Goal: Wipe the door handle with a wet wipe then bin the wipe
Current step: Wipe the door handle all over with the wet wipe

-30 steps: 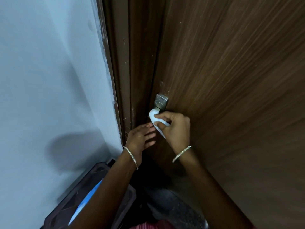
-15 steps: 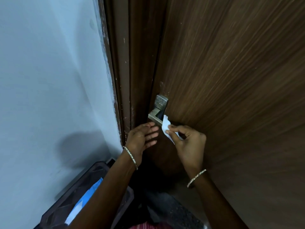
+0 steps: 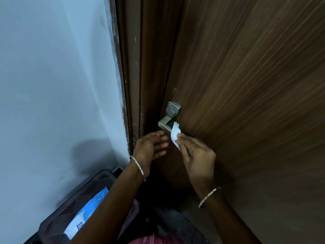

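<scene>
Right hand [image 3: 197, 155] pinches the wet wipe [image 3: 175, 136] at the door handle's [image 3: 168, 118] 5 o'clock; left hand [image 3: 151, 147] spread, empty. I'd wrap the lever fully, underside too.

door frame [image 3: 135, 85] crowds handle [image 3: 169, 117] leftward

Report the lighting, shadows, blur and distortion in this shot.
Head view: dim, soft light; wall pale blue with a blurry shadow low down beside the left hand; door grain smeared toward the right edge; wide-angle bend curves the frame; handle, wipe and right hand fairly sharp; no glare.
</scene>
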Available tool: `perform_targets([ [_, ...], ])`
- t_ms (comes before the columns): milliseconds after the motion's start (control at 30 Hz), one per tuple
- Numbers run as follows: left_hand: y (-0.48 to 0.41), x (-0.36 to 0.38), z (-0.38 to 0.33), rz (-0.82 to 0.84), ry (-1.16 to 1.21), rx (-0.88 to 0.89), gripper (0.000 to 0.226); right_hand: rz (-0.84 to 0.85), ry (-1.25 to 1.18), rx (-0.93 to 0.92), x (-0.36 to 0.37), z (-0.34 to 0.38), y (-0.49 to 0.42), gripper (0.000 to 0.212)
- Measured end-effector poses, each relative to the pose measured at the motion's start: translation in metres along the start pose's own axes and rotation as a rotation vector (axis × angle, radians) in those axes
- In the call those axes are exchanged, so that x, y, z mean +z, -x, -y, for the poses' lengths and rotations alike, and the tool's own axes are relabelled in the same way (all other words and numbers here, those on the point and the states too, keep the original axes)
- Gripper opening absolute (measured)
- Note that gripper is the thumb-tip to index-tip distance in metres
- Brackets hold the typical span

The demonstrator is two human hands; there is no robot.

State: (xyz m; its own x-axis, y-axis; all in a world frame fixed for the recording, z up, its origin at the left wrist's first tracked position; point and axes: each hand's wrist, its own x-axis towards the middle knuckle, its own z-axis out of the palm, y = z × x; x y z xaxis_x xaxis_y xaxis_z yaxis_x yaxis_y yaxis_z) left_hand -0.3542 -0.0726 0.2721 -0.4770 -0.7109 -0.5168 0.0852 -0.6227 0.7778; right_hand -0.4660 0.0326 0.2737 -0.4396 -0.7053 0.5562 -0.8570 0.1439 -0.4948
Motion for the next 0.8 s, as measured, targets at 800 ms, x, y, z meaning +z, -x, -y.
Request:
perform_targets([
  [800, -0.012, 0.022, -0.003, 0.125, 0.087, -0.062, 0.023, -0.127, -0.021, -0.038, -0.038, 0.030, -0.057, 0.018],
])
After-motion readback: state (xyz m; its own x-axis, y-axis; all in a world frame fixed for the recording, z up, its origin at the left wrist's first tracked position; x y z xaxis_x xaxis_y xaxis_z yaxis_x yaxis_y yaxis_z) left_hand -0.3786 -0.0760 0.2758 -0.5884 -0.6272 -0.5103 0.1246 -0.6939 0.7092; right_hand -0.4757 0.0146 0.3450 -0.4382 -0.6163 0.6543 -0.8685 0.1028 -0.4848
